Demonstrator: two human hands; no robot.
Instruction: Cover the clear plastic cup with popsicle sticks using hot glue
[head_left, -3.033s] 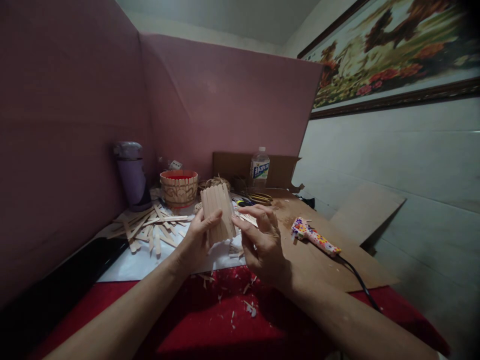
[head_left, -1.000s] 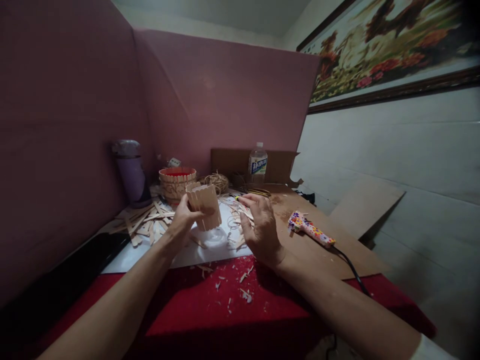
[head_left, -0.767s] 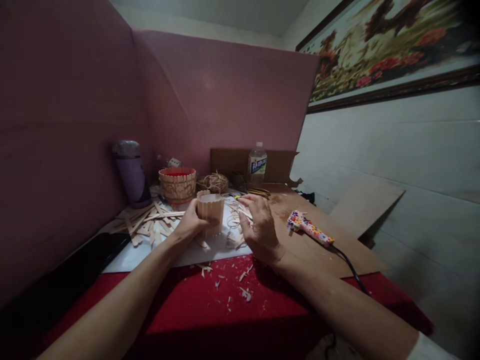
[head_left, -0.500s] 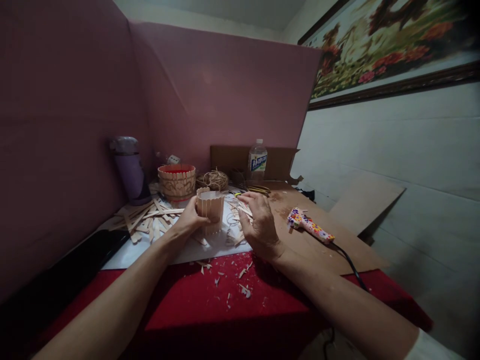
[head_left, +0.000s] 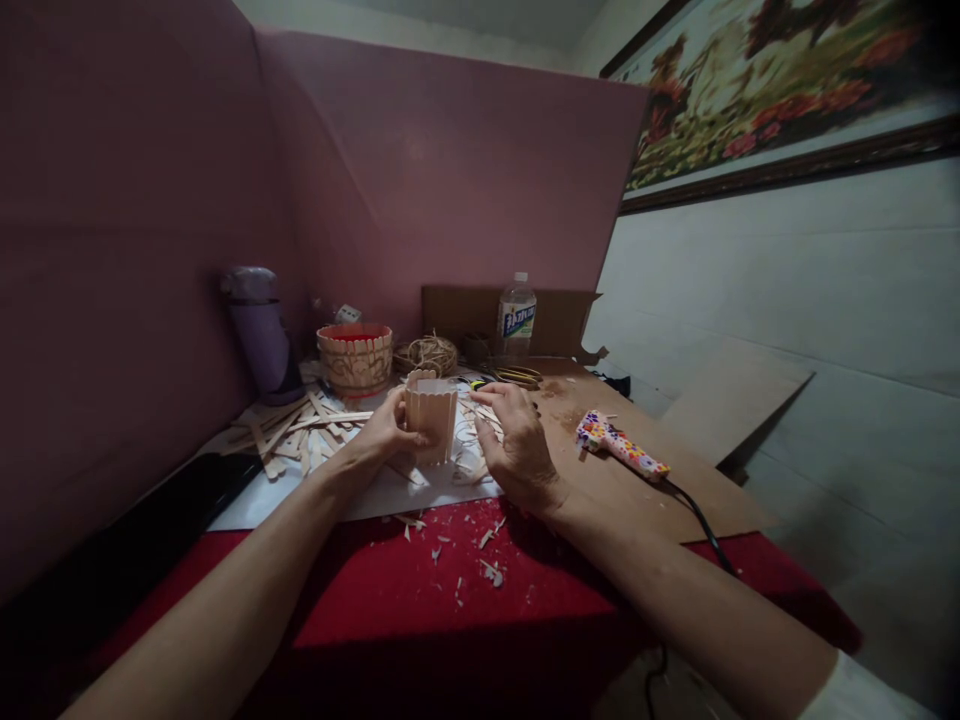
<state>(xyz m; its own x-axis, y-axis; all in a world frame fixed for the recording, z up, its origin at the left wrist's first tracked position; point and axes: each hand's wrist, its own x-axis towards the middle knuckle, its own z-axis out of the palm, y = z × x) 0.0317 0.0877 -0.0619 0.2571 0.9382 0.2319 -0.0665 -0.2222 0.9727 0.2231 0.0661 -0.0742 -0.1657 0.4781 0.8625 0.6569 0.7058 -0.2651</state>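
My left hand (head_left: pixel 390 428) is wrapped round a small cup of upright wooden craft sticks (head_left: pixel 430 425), its rounded stick ends forming a scalloped rim. A paler lining shows inside the cup. To the cup's right, my right hand (head_left: pixel 514 440) hovers over loose sticks, thumb and index finger apart, and I see nothing held between them. Its other fingers are partly hidden behind the hand. Just beyond its fingertips lies a yellow-and-black handled tool (head_left: pixel 478 384), mostly covered. Craft sticks (head_left: pixel 300 435) lie piled left of my left hand on a white sheet (head_left: pixel 247 508).
Behind stand a larger stick basket (head_left: pixel 355 362) with red inside, a twine coil (head_left: pixel 431 355), a purple flask (head_left: pixel 260 335) and a plastic bottle (head_left: pixel 517 320). A flower-patterned glue gun (head_left: pixel 621 446) with a black cord lies on cardboard (head_left: pixel 675 510). Wood scraps litter the red cloth (head_left: pixel 420 620).
The cup in my left hand has moved slightly right and turned a little, closer to my right hand. My right hand has barely moved. The view has shifted slightly.
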